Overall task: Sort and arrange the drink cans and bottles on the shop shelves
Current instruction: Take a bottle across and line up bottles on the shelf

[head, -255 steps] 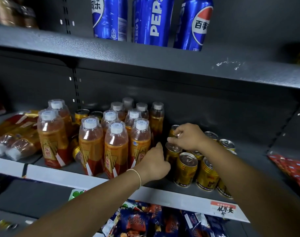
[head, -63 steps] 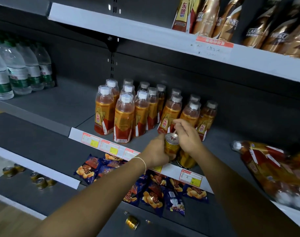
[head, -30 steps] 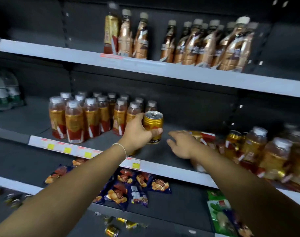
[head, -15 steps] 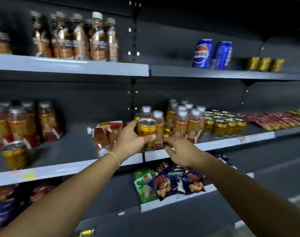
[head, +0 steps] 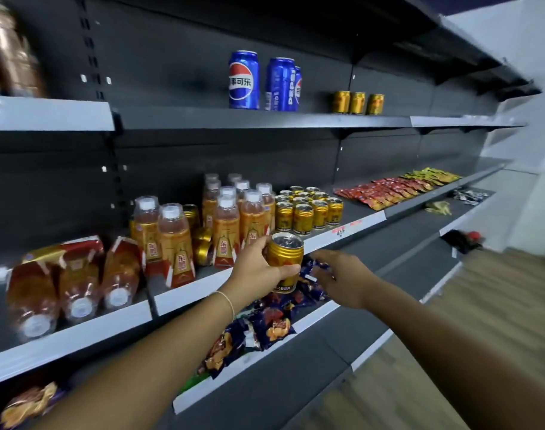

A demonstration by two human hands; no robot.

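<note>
- One gold can (head: 285,262) is in your left hand (head: 256,272); it stands upright, long axis vertical, pull-tab top facing up; you hold it out in front of the middle shelf (head: 367,221), not resting on it.
- Your left hand wraps it from the left side; the thumb lies across the front low down and the fingers curl round the upper body; the grip looks firm.
- Your right hand (head: 345,279) holds nothing; its fingers are loosely spread and reach leftward, tips just beside the can's lower right; whether they touch it I cannot tell.
- Up and to the right of the held can, further along that shelf, stands the block of matching gold cans (head: 308,209), just beside the upright bottles (head: 234,212); in my judgement the coming move turns on that direction.
- Your left hand carries the can, yet your right is the nearer one to that block; a hand-over, or a reach across the front of the bottles, both look workable.
- Keep the can vertical as you set it down; the front row of the block sits close to the shelf lip, so little room shows there.
</note>
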